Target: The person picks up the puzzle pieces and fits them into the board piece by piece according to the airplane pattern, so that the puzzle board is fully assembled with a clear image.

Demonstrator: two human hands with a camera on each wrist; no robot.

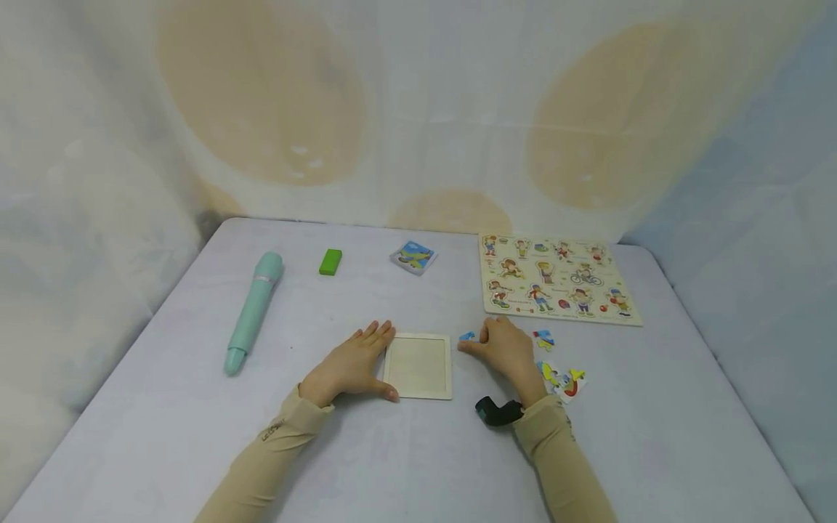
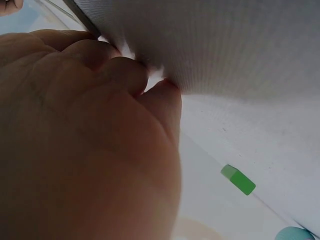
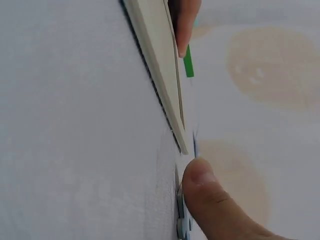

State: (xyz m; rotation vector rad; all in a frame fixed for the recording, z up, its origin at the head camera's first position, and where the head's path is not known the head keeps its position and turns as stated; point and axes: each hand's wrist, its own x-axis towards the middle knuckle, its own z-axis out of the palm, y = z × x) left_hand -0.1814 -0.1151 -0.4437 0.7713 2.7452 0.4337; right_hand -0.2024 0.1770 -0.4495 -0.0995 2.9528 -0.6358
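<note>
A square wooden puzzle tray (image 1: 418, 367) with a raised rim and bare base lies in the middle of the table. My left hand (image 1: 356, 367) rests at its left side, fingers spread, thumb near the lower left corner. To the tray's right, my right hand (image 1: 506, 352) hovers low, its thumb apart from the bent fingers. A small blue jigsaw piece (image 1: 467, 336) shows just beyond that thumb. In the right wrist view the thumb (image 3: 202, 182) partly covers puzzle pieces (image 3: 181, 215) lying on the table; the other fingers are hidden there.
Beside the right wrist lie loose colourful pieces (image 1: 562, 381) and a blue-red-yellow one (image 1: 544, 339). A picture puzzle board (image 1: 556, 280) sits at the back right. Farther left are a small picture square (image 1: 413, 258), a green block (image 1: 330, 262) and a mint-green wand-like object (image 1: 253, 312).
</note>
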